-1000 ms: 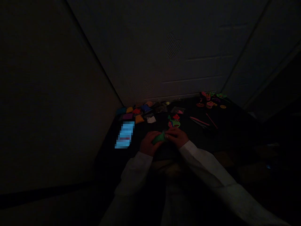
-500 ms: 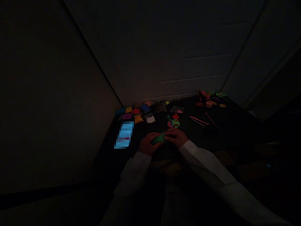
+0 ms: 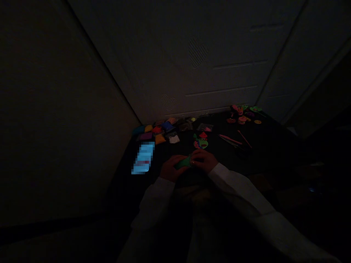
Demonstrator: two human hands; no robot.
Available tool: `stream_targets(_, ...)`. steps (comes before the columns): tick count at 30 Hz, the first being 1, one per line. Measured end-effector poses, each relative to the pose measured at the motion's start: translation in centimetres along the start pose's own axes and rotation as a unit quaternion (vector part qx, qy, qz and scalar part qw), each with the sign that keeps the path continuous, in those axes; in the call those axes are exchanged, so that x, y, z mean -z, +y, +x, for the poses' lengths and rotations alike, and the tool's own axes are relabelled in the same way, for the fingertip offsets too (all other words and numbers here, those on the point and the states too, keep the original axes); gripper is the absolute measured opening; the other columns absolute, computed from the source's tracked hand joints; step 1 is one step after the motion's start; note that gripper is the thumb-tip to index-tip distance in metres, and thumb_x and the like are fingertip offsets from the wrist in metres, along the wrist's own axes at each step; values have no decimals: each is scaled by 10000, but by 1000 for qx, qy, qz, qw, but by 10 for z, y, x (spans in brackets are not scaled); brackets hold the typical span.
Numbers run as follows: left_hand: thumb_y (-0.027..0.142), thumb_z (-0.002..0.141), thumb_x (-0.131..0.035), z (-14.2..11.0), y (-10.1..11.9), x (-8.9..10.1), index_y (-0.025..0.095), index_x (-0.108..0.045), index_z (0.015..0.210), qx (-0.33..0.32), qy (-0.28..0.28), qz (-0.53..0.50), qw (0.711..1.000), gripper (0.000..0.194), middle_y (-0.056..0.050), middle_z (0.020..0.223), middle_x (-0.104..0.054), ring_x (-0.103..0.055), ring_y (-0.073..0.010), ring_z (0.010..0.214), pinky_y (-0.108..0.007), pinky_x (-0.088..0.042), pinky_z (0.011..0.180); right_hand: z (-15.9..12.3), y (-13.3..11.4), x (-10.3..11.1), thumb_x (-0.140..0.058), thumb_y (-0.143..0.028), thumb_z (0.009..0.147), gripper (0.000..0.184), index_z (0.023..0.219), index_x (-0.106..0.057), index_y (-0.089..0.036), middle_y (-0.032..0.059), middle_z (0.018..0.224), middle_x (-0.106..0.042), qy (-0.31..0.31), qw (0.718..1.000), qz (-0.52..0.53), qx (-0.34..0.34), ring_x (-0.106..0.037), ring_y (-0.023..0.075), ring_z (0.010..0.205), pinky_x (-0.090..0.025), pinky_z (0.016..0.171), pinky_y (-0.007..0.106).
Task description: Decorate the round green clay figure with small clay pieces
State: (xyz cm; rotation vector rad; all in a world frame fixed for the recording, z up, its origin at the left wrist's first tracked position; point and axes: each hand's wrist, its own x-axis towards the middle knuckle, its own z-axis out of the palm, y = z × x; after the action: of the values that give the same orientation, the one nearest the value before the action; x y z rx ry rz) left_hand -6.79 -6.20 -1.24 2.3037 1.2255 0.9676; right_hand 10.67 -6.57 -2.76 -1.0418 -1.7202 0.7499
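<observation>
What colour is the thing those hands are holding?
Green. The held thing shows best in the head view, though the light is dim.

Captured in deep gloom, brightest at the pixelated blue screen [image 3: 143, 157], dim grey beyond it, near-black far to its right.

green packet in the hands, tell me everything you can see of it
The green packet is small and smooth, perhaps thin plastic; its contents are too dim to make out. It slants, its right end a little higher in view. The left hand holds it, hiding part; the right hand is at the other end, its grip unclear. It sits at the near side of the dark table.
</observation>
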Motion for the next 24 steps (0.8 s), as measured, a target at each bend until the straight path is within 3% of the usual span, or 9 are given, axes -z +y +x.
stream_targets(9, 305, 614, -622, 0, 1, 0, 169, -592, 923, 11, -4, -9, 1000, 339, -52, 942, -606, -559, -160, 879, -293, -455, 810, 1, -3, 1, -590, -248, 656, 103, 706, -608, -160, 48, 841, -567, 4, 1000, -2, 12, -529, 133, 819, -416, 782, 277)
stream_targets(24, 311, 607, -624, -2, 2, 4, 174, -590, 930, 16, -20, -27, 999, 353, -46, 934, -611, -564, -161, 863, -291, -457, 802, -2, -12, 2, -602, -263, 614, 104, 641, -595, -163, 39, 822, -570, 20, 998, 58, -28, -525, 137, 810, -394, 788, 278)
